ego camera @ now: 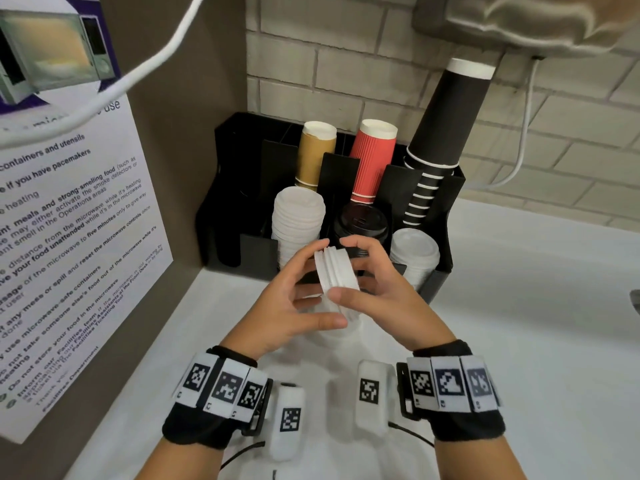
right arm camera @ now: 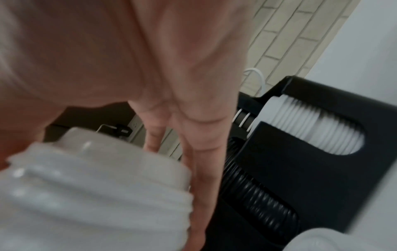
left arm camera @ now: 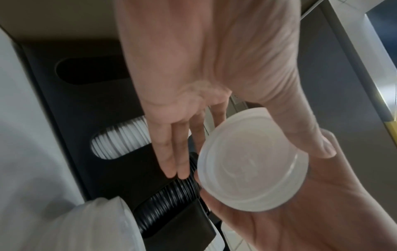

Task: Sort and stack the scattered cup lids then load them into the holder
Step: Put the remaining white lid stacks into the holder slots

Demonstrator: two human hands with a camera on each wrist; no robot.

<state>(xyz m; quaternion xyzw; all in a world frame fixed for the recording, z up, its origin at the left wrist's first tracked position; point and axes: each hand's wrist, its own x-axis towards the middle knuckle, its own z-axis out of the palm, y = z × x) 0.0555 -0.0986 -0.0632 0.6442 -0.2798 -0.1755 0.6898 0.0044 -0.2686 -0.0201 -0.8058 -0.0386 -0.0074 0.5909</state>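
I hold a short stack of white cup lids (ego camera: 337,268) on edge, just in front of the black holder (ego camera: 221,209). My right hand (ego camera: 343,270) grips it, fingers curled over the top rim and thumb on the near rim. My left hand (ego camera: 327,282) cups the flat face with straight fingers, index tip at the top edge. The left wrist view shows the lids' hollow underside (left arm camera: 253,159) and my left thumb beside the rim. The holder's front slots hold white lids (ego camera: 298,220), black lids (ego camera: 360,223) and more white lids (ego camera: 414,251). A pale blurred shape (ego camera: 341,337), maybe more lids, lies under my hands.
Gold cups (ego camera: 315,154), red cups (ego camera: 372,161) and a tall stack of black cups (ego camera: 440,140) stand in the holder's rear slots. A printed notice (ego camera: 69,237) covers the left wall and a white cable (ego camera: 138,74) hangs above. The white counter (ego camera: 519,323) stretches to the right.
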